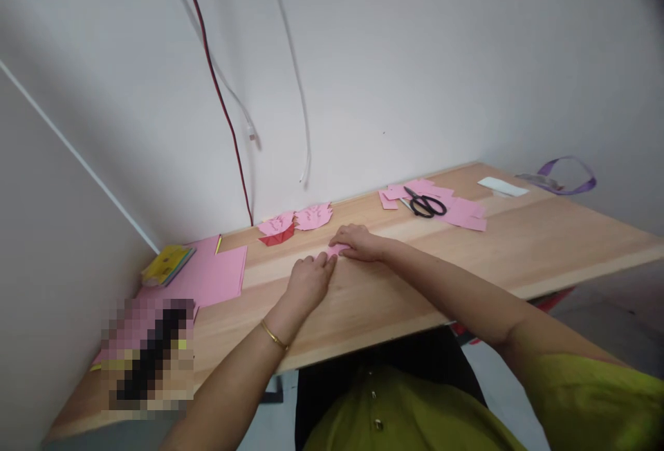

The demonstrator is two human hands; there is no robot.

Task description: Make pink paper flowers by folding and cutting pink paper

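A small piece of pink paper (337,249) lies on the wooden table (373,306) between my two hands, mostly covered by fingers. My left hand (310,279), below a gold bracelet on the wrist, presses its fingers on the paper's left part. From the right, my right hand (357,242) curls around the paper, thumb and fingers holding it against the tabletop. Just behind sit pink cut-out shapes (314,216) with drawn lines, and a red folded paper piece (277,236).
Black-handled scissors (428,206) rest on pink paper scraps (467,213) at the back right. Farther right are a white strip (502,187) and a purple band (584,178). Pink sheets (220,277) and a yellow packet (167,264) lie left. Cables hang along the wall.
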